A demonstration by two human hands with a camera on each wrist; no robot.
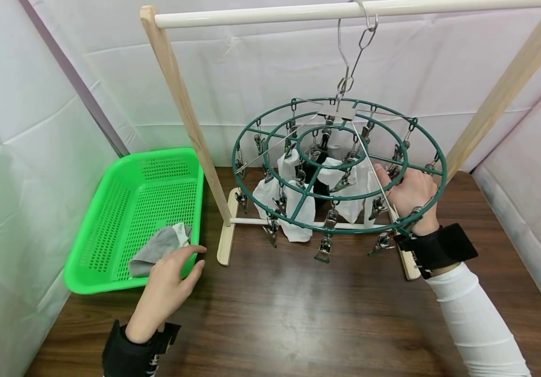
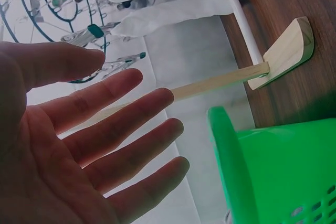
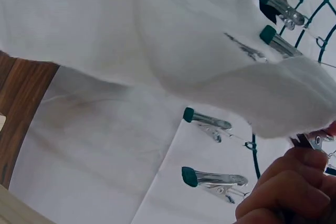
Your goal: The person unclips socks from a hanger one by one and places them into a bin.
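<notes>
I judge the unpegging step in hand: my right hand pinches a clip beside a white sock on the green ring hanger, my left hand spread empty by the green basket, so next squeeze and draw the sock free.

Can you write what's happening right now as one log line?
left hand: open, beside green basket | grey sock: in basket | right hand: pinching a clip on round hanger | white socks: clipped

One green basket at nine o'clock, holding one grey sock. One round green clip hanger at twelve, three rings. One wooden rack. Two hands.
</notes>
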